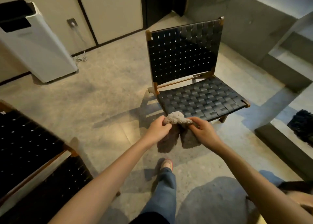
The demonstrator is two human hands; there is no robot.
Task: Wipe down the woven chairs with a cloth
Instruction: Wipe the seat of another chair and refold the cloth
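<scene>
A low chair (pixel 194 81) with dark woven straps and a wooden frame stands ahead on the floor, facing me. A grey fluffy cloth (pixel 176 118) is bunched between both hands just in front of the seat's front edge, its ends hanging down. My left hand (pixel 158 128) grips the cloth's left part and my right hand (pixel 203 130) grips the right part. A second woven chair (pixel 33 149) of the same kind fills the lower left, close beside my left arm.
A white upright appliance (pixel 35 45) stands at the left wall with a cord on the floor. Grey steps (pixel 284 81) rise on the right, with a dark fringed thing (pixel 303 127) on one. My foot in a slipper (pixel 166 164) is below the hands.
</scene>
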